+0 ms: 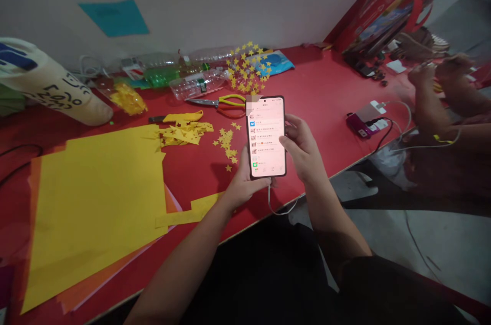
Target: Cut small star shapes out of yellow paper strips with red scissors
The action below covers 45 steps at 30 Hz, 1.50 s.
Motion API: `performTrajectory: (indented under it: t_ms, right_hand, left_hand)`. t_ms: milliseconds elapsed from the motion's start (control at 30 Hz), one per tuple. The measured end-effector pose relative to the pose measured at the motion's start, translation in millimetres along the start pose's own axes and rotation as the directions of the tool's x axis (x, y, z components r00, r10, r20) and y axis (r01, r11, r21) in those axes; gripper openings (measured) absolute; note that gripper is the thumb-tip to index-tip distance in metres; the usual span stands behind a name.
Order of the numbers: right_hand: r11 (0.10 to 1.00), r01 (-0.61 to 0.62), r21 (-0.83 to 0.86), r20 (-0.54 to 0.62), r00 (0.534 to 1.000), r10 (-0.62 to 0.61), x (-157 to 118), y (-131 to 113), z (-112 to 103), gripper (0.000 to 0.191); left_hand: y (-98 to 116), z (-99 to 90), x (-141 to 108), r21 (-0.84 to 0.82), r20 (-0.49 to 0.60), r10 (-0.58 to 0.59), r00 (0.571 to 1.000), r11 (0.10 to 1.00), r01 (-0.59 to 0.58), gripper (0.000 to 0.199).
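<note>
A lit smartphone [267,135] showing a list on its screen is held upright above the table's front edge. My left hand [245,179] is closed around its lower left side, thumb across the bottom edge. My right hand [301,146] grips the right side, with the thumb at the screen's edge and the other fingers partly hidden behind. A white cable [269,199] hangs from the phone's bottom. Just left of the phone lie loose yellow paper stars [227,146], and behind it are scissors [222,103] with red and yellow handles.
Yellow paper sheets [99,212] cover the left of the red table [307,89]. Behind them are a yellow utility knife [180,117], star-punched scraps [184,134], plastic bottles [199,85] and a printed cylinder [57,89]. Power banks [362,124] lie right, near another person's hands [425,79].
</note>
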State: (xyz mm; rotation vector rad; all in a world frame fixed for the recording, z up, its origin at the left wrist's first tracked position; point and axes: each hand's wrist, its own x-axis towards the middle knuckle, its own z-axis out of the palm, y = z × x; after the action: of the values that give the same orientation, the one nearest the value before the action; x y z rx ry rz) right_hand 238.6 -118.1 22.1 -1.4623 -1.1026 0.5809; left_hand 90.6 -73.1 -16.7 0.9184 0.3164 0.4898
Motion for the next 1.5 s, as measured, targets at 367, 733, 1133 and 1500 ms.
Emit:
performTrajectory:
  t_ms: [367,733,1133,1500]
  right_hand:
    - [0.993,-0.043,0.113,0.206,0.978,0.019,-4.7,-8.8,-3.6,0.073]
    - [0.998,-0.005,0.062,0.262,0.965,-0.012,-7.6,-11.7,-0.8,0.092]
    - [0.999,0.029,0.032,0.262,0.964,-0.037,-8.8,-11.2,-2.6,0.087]
    - [0.998,0.067,-0.019,0.151,0.987,-0.063,-10.0,-7.7,5.4,0.08]
  left_hand:
    - [-0.5,-1.0,0.2,0.008,-0.045,0.008,0.999,1.0,-0.007,0.113]
    - [0.5,-0.6,1.0,0.003,-0.025,0.023,0.999,1.0,-0.023,0.113]
    - [1.2,0.5,1.4,-0.008,-0.035,0.013,0.999,1.0,-0.013,0.115]
    - [0.5,0.6,0.6,0.025,-0.029,0.0,1.0,1.0,0.001,0.107]
